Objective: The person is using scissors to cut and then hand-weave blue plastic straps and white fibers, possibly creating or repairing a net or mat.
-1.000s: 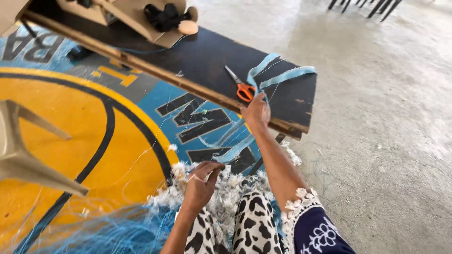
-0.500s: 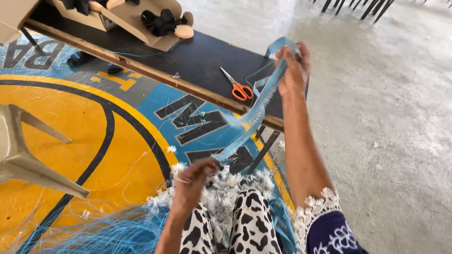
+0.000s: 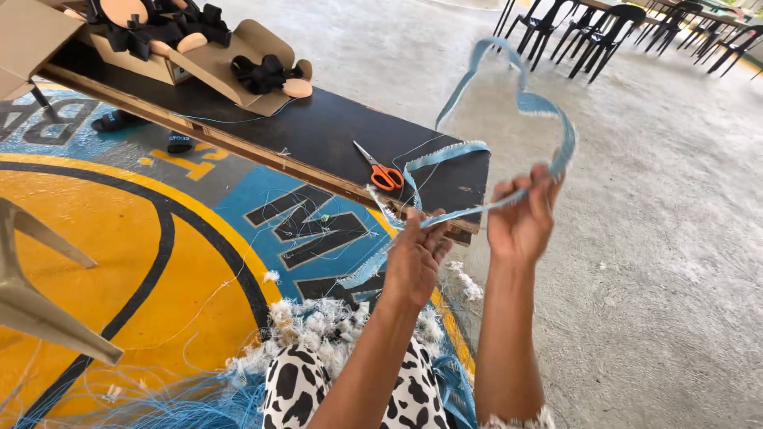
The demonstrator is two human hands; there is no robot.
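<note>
A long frayed light-blue fabric strip loops up in the air in front of me. My right hand is raised and pinches the strip near its upper loop. Lower down, just left of it, my left hand grips the same strip, which runs taut between both hands. One end of the strip trails onto the black board beside orange-handled scissors. My lap, in black-and-white cow-print cloth, sits below.
Cardboard boxes with black straps and tan round pieces stand on the board's far end. White and blue thread scraps lie on the painted floor. A pale plastic chair leg is at left; black chairs stand far right.
Both hands have come up and closer together. The left hand left the scrap pile and took hold of the strip; the strip's loop now rises higher above the right hand.
</note>
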